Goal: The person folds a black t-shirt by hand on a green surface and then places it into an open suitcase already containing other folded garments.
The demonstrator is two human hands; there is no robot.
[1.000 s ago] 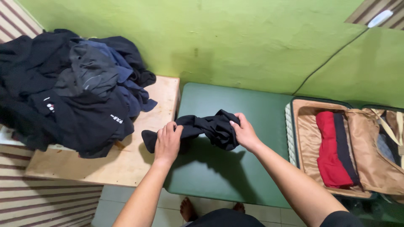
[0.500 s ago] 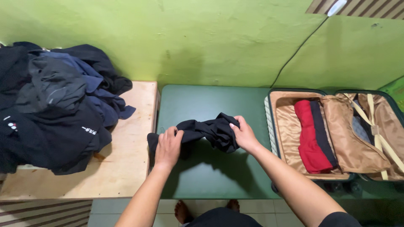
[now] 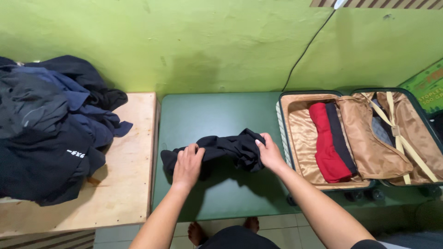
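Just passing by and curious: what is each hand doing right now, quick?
Left hand: closed on one end of the rolled black garment on the green table.
Right hand: closed on the garment's other end.

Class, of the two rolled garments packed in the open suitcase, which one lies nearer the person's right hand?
The red rolled garment: it lies left of the dark navy rolled garment, closer to the right hand.

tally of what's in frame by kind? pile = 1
Black garment held by left hand and right hand: 1
Pile of dark clothes: 1
Rolled garments in suitcase, red roll and dark roll: 2
Open suitcase: 1
Green table: 1
Wooden table: 1
Total: 7
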